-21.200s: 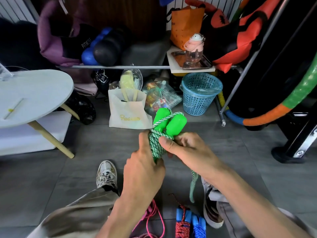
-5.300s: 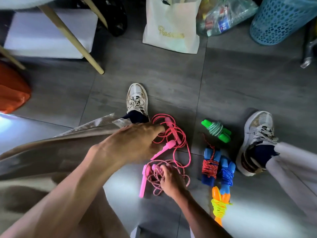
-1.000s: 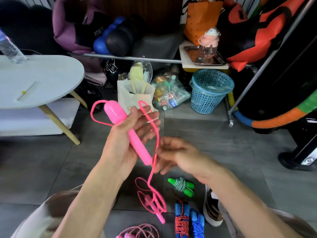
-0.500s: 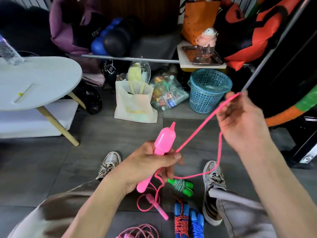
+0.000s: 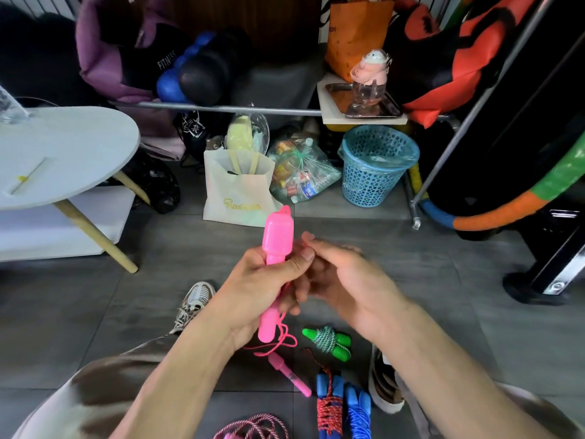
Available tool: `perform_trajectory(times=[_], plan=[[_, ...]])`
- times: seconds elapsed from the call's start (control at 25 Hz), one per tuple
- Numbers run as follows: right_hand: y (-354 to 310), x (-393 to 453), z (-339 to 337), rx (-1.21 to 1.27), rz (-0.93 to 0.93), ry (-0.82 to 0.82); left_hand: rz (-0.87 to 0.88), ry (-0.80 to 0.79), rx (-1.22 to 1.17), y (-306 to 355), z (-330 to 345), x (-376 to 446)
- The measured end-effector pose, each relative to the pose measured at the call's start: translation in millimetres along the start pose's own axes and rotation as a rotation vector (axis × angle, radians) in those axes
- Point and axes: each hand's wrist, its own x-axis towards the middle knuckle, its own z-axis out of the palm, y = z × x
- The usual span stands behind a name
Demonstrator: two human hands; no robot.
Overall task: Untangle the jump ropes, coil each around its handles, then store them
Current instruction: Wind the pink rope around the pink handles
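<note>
The right hand (image 5: pixel 345 280) was motion-blurred at centre frame, its grip unreadable. The bottom edge cut off a twisted pink rope (image 5: pixel 253 427) and blue handles (image 5: pixel 343 413).

We have one view only, from a wide-angle camera on the person's head, looking forward and down. Our two hands, left hand (image 5: pixel 262 280) and right hand (image 5: pixel 348 280), sit close at the frame's centre, forearms entering from the bottom edge. The grey floor (image 5: pixel 459 296) fills the middle; the cluttered shelf rail (image 5: pixel 221 107) crosses the upper part, farther off. Edges bend with the lens.
</note>
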Motion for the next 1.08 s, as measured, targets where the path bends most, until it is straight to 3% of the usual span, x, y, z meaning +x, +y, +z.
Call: perform_trajectory(times=[0.16,0.32,0.4,0.48,0.6,0.64,0.72,0.92,1.08], plan=[[-23.6,-0.5,-17.7,0.044,-0.147,0.204,-0.005,-0.017,0.018,1.3,0.0,3.4],[-64.5,-3.0,-61.3,0.306,-0.341,0.537,-0.028,-0.073,0.092,1.0,-3.7,-0.2],[-76.1,-4.5,-74.2,0.348,-0.33,0.595,-0.011,-0.071,0.055,2.1,-2.6,-3.3],[-69.1,-1.8,-65.0,0.26,-0.144,0.442,0.008,-0.024,-0.031,3.9,-2.4,-2.6],[-31.0,-0.3,-18.1,0.079,0.129,0.011,0.014,0.073,-0.14,5.1,-5.3,1.6],[-19.3,-0.4,-4.5,0.025,0.139,-0.08,0.014,0.09,-0.143,4.5,-5.7,2.7],[-6.0,2.1,8.8,-0.029,0.058,-0.108,0.01,0.097,-0.125,3.2,-5.6,3.0],[-44.5,10.8,-30.9,0.203,-0.12,0.297,-0.038,-0.065,-0.004,1.8,-6.4,-2.5],[-81.2,3.3,-78.3,0.463,-0.316,0.621,-0.058,-0.094,0.028,0.2,-11.1,-6.9]])
